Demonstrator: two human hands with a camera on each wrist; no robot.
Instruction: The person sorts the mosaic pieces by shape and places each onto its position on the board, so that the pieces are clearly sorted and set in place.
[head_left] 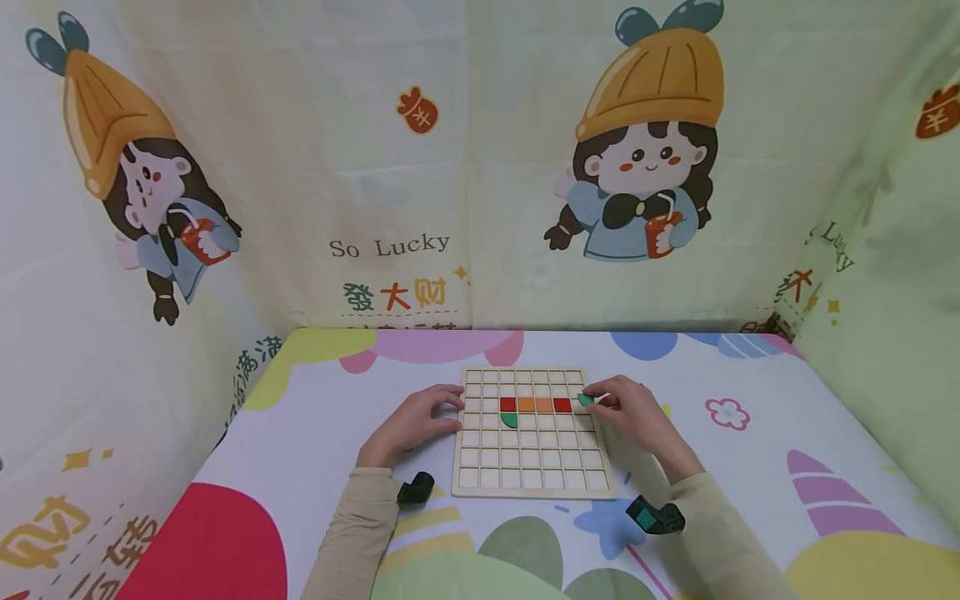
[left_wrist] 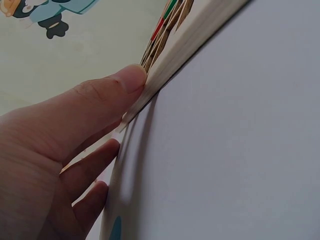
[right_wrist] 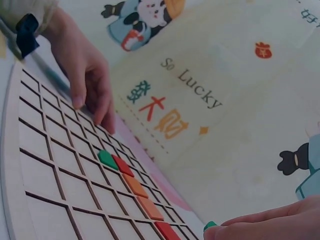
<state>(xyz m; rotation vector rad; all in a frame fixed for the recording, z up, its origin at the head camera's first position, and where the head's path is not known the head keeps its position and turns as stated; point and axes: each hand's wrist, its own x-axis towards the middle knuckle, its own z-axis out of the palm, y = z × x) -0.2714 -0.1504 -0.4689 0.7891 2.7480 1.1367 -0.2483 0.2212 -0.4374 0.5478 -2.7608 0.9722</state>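
Note:
A square wooden grid board (head_left: 533, 493) lies on the table. One of its rows holds a red tile (head_left: 508, 404), two orange tiles (head_left: 535, 405) and another red tile (head_left: 562, 405). Below the left red tile is a green quarter-round tile (head_left: 509, 420). My right hand (head_left: 637, 417) pinches a second green tile (head_left: 586, 400) between thumb and fingers, over the board's right edge; only a bit of it shows in the right wrist view. My left hand (head_left: 415, 421) rests at the left edge, where its thumb (left_wrist: 131, 78) touches the board's rim and the other fingers lie loosely beside.
A printed cloth with cartoon shapes covers the table (head_left: 315, 433). Patterned curtains (head_left: 517, 292) close off the back and both sides. Each wrist wears a small black camera, the left one (head_left: 416, 489) and the right one (head_left: 656, 515) both in front of the board.

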